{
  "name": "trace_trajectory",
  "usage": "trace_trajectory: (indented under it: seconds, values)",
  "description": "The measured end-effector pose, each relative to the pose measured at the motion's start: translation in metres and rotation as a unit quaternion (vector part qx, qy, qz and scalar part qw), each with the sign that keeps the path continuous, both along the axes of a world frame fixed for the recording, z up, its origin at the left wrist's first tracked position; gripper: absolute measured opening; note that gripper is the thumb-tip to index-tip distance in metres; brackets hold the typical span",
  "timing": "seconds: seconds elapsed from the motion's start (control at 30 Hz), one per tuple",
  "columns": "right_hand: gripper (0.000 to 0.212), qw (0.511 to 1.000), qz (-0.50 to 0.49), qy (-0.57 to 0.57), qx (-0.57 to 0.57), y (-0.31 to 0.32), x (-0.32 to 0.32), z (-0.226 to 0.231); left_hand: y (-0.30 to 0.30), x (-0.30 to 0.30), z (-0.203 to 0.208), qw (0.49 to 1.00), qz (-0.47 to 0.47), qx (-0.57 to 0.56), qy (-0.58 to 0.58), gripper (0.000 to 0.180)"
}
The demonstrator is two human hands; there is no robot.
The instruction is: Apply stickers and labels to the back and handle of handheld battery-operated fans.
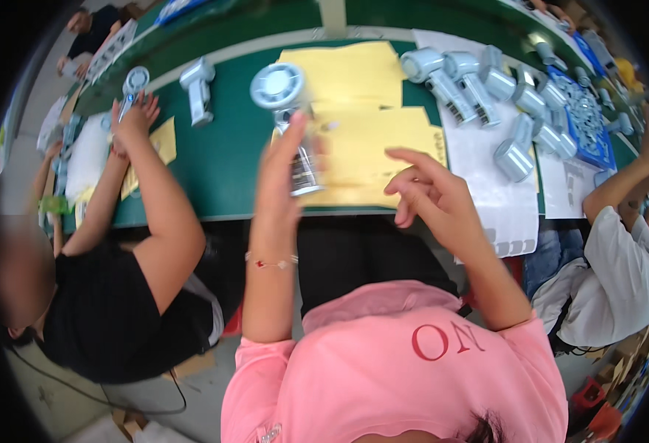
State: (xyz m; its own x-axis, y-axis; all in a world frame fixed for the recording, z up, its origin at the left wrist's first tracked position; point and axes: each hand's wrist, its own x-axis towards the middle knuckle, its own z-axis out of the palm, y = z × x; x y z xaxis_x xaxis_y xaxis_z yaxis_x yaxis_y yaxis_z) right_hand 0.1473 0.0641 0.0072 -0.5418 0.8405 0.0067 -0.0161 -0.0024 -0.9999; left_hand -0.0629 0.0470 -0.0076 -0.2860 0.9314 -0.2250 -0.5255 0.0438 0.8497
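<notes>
A light blue handheld fan (279,87) with a round, slatted head stands upright in front of me, its grille facing me. My left hand (280,162) is closed around its handle, with the thumb pointing up along it. Dark and silvery parts show on the lower handle. To the right, my right hand (431,193) hangs over the edge of the yellow paper, holding nothing. Its index finger stretches out, and the other fingers are loosely bent and apart. Beneath both hands lie yellow paper sheets (347,74) on the green table (236,177).
Several light blue fans (516,151) lie at the right on white sheets (479,199), beside a blue tray (586,122) of small parts. Another fan (197,92) lies at the back left. Co-workers sit on both sides; the left one's hands (132,122) work on a fan.
</notes>
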Motion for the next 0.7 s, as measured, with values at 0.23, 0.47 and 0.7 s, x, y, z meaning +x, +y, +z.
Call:
trace_trajectory:
  seconds: [0.23, 0.47, 0.7]
  values:
    - [0.026, 0.745, -0.146, -0.367, 0.538, 0.185, 0.048, 0.021, 0.049, -0.073, -0.013, 0.583, 0.190, -0.236, 0.754, 0.064]
    - [0.039, 0.651, -0.007, -0.679, 0.341, 0.159, 0.005, 0.009, 0.035, -0.072, -0.021, 0.432, 0.190, -0.268, 0.840, 0.065]
    - [0.042, 0.751, -0.164, -0.448, 0.457, 0.107, 0.027, 0.010, 0.022, 0.050, -0.002, 0.971, -0.067, 0.054, 0.222, 0.049]
